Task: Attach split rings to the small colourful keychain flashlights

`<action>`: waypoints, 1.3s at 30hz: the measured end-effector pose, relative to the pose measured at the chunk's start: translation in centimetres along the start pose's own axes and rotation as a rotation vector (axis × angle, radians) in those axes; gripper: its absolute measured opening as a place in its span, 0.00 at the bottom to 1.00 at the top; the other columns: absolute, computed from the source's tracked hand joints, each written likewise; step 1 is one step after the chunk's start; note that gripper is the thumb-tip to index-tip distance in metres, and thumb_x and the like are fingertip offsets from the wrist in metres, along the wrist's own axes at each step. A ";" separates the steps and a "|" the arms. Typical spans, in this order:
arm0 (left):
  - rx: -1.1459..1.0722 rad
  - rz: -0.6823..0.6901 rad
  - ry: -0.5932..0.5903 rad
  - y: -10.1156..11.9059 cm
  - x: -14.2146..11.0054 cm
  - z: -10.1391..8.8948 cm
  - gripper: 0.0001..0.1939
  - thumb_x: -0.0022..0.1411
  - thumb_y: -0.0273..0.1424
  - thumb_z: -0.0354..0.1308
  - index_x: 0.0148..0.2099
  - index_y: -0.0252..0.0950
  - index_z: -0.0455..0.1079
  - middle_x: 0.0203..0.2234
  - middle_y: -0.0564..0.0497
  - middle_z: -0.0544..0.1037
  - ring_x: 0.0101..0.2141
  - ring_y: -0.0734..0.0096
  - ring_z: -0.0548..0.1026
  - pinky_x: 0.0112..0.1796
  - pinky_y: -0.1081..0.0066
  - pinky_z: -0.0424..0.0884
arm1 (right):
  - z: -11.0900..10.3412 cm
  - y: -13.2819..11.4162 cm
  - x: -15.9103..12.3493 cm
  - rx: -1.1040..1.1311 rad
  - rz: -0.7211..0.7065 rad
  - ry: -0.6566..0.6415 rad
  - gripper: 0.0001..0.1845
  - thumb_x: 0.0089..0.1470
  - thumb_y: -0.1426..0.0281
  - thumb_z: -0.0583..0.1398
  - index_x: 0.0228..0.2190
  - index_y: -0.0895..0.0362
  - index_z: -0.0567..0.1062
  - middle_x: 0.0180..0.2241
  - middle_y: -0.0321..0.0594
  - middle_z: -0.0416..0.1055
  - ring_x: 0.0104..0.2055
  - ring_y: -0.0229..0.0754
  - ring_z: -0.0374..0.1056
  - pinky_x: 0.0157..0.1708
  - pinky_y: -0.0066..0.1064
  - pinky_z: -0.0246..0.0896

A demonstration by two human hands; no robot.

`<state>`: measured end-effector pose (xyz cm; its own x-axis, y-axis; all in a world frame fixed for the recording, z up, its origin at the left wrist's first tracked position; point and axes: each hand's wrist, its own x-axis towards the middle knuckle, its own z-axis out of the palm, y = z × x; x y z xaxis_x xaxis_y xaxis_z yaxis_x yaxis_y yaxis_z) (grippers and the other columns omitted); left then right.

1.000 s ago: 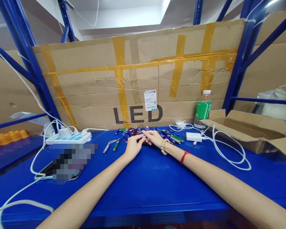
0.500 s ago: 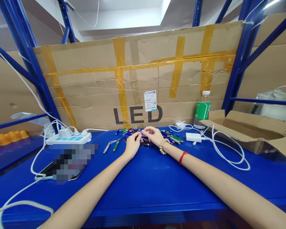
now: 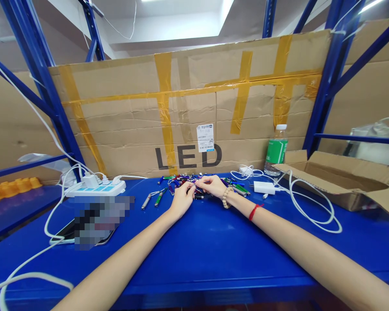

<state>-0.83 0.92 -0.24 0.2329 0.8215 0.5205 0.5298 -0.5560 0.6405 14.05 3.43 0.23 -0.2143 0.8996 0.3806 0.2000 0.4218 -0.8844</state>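
Pinches are formed by the left hand [image 3: 181, 201] and right hand [image 3: 214, 186], fingers nearly closed and almost meeting; whether anything is gripped cannot be told. Slim coloured pieces [image 3: 184, 178] are heaped under and beyond them, presumably so that they can be reached easily from both sides. These are borne by a blue tabletop [image 3: 214, 246], backed by taped cardboard [image 3: 132, 129] and framed by a rack [image 3: 321, 103], with a power strip [image 3: 114, 188] at left and a bottle [image 3: 276, 151] at right
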 end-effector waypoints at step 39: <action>-0.104 0.096 0.105 0.3 0.1 0.2 0.10 0.58 0.29 0.47 0.39 0.35 0.68 0.28 0.52 0.75 0.30 0.72 0.72 0.35 0.74 0.66 | 0.4 0.2 0.2 0.119 0.159 0.012 0.23 0.32 0.52 0.64 0.19 0.60 0.69 0.14 0.30 0.61 0.16 0.27 0.55 0.15 0.20 0.47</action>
<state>-0.51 0.90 -0.06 0.1887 0.7494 0.6346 0.4203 -0.6457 0.6375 13.66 3.68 0.03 -0.1777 0.9553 0.2363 0.1153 0.2587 -0.9590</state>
